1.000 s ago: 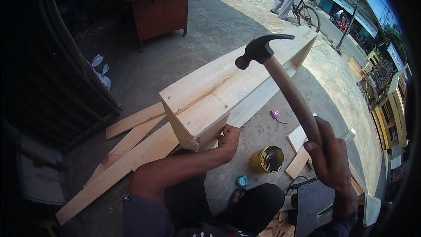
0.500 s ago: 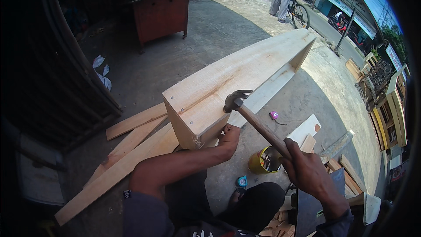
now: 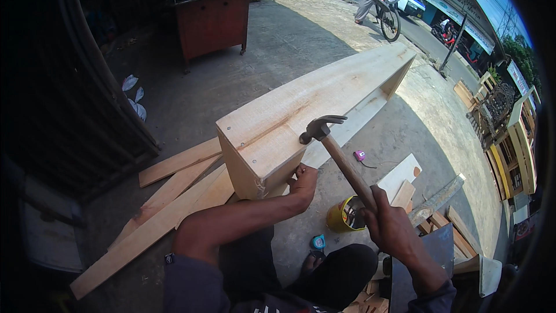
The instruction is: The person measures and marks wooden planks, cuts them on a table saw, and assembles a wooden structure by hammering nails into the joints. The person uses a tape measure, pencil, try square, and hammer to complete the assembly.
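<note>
A long pale wooden box frame [image 3: 324,98] stretches away from me, one side board on top, with several nail heads at its near end. My right hand [image 3: 397,226] is wrapped round the wooden handle of a claw hammer [image 3: 350,171]. The hammer's striking face is at the top board's right edge; whether it touches cannot be told. Below that edge, my left hand [image 3: 303,184] is closed against the inner side of the near end board, fingertips pinched together. What lies between those fingertips is too small to make out.
A yellow bucket [image 3: 341,215] of small items stands below the hammer. Near it lie a pink tape measure [image 3: 359,155] and a blue one [image 3: 318,241]. Loose planks [image 3: 174,208] lie at left, offcuts [image 3: 457,232] at right. A red cart [image 3: 212,26] and a person with a bicycle [image 3: 389,23] are beyond.
The hammer and my right hand have shifted slightly, the head now turned a little more to the right. My left hand stays in place. The person and bicycle in the background have moved.
</note>
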The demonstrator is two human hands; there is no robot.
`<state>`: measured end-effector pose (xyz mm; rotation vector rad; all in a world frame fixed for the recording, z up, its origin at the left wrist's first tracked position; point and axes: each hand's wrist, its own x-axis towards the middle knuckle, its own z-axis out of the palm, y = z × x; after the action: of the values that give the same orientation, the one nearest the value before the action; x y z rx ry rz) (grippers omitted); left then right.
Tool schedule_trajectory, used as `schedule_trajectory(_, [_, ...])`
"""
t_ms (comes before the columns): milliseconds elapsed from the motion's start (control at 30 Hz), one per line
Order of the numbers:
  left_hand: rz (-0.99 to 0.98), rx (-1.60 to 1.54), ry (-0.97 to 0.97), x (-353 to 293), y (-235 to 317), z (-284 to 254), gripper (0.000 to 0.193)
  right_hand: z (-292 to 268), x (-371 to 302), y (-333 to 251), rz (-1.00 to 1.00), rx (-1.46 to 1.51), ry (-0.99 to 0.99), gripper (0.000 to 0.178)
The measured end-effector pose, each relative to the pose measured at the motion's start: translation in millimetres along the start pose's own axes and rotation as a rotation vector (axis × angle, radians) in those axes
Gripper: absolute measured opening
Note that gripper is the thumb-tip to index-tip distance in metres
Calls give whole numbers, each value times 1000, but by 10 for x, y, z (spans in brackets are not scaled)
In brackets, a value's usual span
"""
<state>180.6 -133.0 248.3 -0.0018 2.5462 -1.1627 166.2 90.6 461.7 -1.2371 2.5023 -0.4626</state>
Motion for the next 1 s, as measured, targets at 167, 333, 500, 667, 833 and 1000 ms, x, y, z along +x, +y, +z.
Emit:
schedule_trajectory(167, [-65, -1073, 595, -546, -267, -262, 21, 195, 4, 86, -66, 317, 316, 36])
schedule_trajectory(333, [62, -2814, 317, -915, -578, -488, 48, 589, 191, -23, 53, 654, 368, 37])
schedule_trajectory(500, [376, -3003, 602, -1013, -532, -742, 68, 754, 365, 29, -64, 561, 416, 39])
schedule_trajectory(667, [133, -3359, 455, -999, -333, -876, 71, 876, 361, 8, -84, 561, 425, 34])
schedule_trajectory(833, [269, -2894, 294, -1044, -456, -439, 53, 795, 355, -51, -58, 689, 457, 28])
schedule_trajectory(1000, [201, -2454, 616, -1158, -489, -302, 17, 690, 282, -182, 212, 868, 230, 29])
